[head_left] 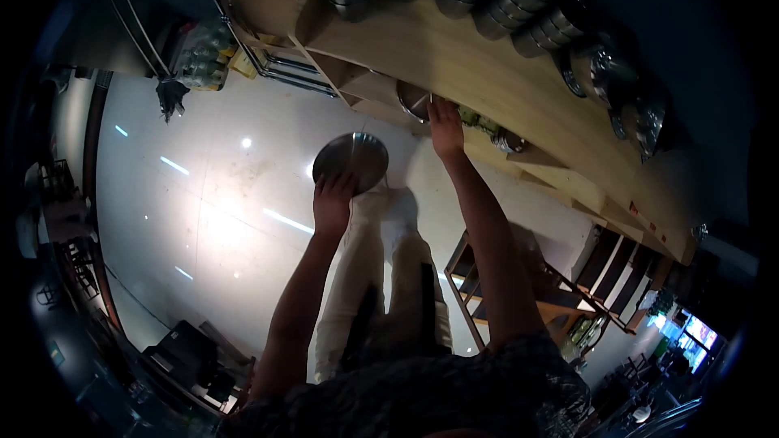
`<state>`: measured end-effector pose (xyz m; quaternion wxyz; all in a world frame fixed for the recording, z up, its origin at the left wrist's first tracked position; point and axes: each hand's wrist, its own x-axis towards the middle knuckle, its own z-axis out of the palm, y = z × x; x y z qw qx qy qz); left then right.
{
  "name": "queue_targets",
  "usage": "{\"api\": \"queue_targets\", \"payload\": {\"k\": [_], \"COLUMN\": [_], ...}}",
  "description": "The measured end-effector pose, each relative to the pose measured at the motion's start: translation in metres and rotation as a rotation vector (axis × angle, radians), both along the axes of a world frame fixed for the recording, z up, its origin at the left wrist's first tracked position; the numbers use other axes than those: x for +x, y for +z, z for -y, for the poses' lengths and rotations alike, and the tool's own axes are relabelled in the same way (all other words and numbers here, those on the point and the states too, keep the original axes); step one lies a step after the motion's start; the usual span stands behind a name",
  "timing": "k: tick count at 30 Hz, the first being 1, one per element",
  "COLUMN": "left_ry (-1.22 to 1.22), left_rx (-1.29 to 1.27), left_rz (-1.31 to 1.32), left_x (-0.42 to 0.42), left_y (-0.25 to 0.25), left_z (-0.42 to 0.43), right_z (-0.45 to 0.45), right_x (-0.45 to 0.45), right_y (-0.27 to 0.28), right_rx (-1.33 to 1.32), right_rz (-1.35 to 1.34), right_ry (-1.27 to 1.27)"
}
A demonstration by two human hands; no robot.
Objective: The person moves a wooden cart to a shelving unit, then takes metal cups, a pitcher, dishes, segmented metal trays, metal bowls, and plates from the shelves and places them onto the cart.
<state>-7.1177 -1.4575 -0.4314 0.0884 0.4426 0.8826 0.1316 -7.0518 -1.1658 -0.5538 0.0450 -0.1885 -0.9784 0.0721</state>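
Note:
A round, shiny metal plate [361, 154] is in my left hand [333, 199], whose fingers curl over its near edge. It is held above the pale floor, in front of my legs. My right hand [445, 126] reaches to the front of the wooden shelf unit [454, 57]. Its fingers are at the right rim of a second round metal dish [412, 97], which sits partly inside a compartment under the top board. Part of that grip is hidden. Just right of my right hand, greenish items and a small metal object [509, 141] lie in the shelf.
Stacks of metal cups [507, 4] stand along the top board, with foil-like shiny items [608, 73] farther right. A wooden rack [535, 292] stands near my right arm. Bottles [203, 57] are grouped at upper left, and a black object [191, 357] sits lower left.

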Motion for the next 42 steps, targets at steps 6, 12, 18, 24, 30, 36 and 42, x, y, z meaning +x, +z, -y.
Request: {"api": "queue_targets", "payload": {"k": [6,12,18,24,30,36,42], "left_ry": [0.128,0.050,0.030,0.043,0.004,-0.090,-0.164], "left_rx": [0.018,0.018,0.024,0.052,0.031,0.002,0.045], "left_rz": [0.015,0.024,0.056,0.066,0.048,-0.005,-0.005], "left_x": [0.009,0.006,0.004,0.018,0.020,0.028,0.082], "left_y": [-0.021,-0.015,0.008,0.014,0.023,0.049,0.112], "left_z": [0.029,0.025,0.008,0.001,-0.001,-0.002,0.006], "right_z": [-0.007,-0.009,-0.014,-0.010,-0.002,0.035,0.102], "right_x": [-0.013,0.005,0.005,-0.008,-0.003,0.037,0.117], "right_y": [-0.045,-0.028,-0.010,-0.007,0.024,0.104,0.223], "right_rx": [0.078,0.058,0.169,0.171,0.168,-0.051,-0.240], "right_rz": [0.185,0.033,0.082,0.062,-0.039,-0.288,-0.454], "right_ry": [0.018,0.174,0.131,0.107,0.114,0.057,0.130]}}
